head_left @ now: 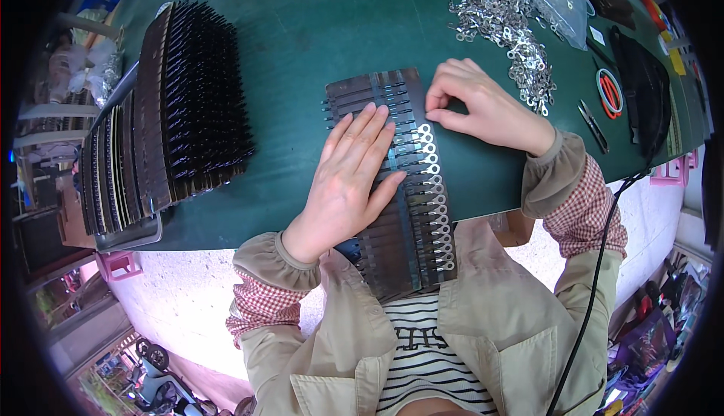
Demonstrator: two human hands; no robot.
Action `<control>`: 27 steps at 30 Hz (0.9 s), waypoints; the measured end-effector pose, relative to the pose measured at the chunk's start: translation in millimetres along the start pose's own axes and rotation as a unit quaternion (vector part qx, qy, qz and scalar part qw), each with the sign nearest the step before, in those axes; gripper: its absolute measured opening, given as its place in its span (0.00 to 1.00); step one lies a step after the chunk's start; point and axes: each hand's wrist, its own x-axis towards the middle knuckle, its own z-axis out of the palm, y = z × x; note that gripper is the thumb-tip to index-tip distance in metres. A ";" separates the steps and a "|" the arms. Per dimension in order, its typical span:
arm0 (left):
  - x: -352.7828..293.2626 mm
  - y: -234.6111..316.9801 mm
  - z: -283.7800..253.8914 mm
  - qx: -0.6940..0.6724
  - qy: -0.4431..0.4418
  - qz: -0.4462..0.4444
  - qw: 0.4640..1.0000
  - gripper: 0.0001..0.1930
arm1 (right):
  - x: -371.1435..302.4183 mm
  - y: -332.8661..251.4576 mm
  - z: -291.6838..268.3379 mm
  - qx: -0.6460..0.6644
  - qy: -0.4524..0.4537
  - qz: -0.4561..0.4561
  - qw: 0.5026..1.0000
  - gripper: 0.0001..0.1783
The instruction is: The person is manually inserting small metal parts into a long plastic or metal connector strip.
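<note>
A long dark board [385, 261] lies lengthwise in front of me, its near end over the table edge against my jacket. Thin black pieces run crosswise on it under a bluish lengthwise strip. Along its right edge sits a row of silver ring terminals [437, 212], from about the middle down to the near end. My left hand [343, 178] rests flat on the board, fingers stretched out and thumb apart. Just right of the board's far part, above the topmost ring, my right hand [483, 107] has thumb and forefinger pinched together; whatever they hold is hidden.
A stack of similar boards with black bristling ends [207, 99] stands on a rack at left. Loose silver terminals [501, 20] are heaped at far right beside a clear plastic bag [558, 1]. Orange-handled scissors [608, 93], tweezers [593, 125] and a black pouch [648, 92] lie rightward.
</note>
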 end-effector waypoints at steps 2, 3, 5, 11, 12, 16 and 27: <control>-0.4 -0.7 0.5 0.000 -0.001 -0.001 1.000 0.31 | 4.7 -4.1 3.7 0.005 -0.011 0.000 1.000 0.05; -0.3 -0.7 0.4 0.000 -0.001 -0.002 1.000 0.31 | 6.9 -6.2 4.9 0.009 -0.024 -0.001 1.000 0.05; 0.8 -0.6 -0.2 -0.001 -0.002 -0.001 1.000 0.31 | 8.7 -7.7 7.6 0.014 -0.037 -0.003 0.999 0.05; 1.0 -2.1 -0.5 0.009 0.001 0.008 1.000 0.30 | 8.8 -9.4 17.2 -0.018 0.005 -0.029 0.999 0.05; 1.3 -2.2 -0.7 0.009 0.001 0.009 1.000 0.30 | 8.6 -9.9 18.2 -0.028 0.017 -0.037 0.999 0.05; 1.0 -1.9 -0.9 0.005 -0.002 0.008 1.000 0.30 | 2.7 -9.2 18.2 -0.024 0.044 -0.050 0.998 0.03; 10.1 1.4 0.5 0.055 -0.034 0.003 0.998 0.31 | -26.9 -19.0 15.2 -0.078 0.064 -0.082 0.991 0.18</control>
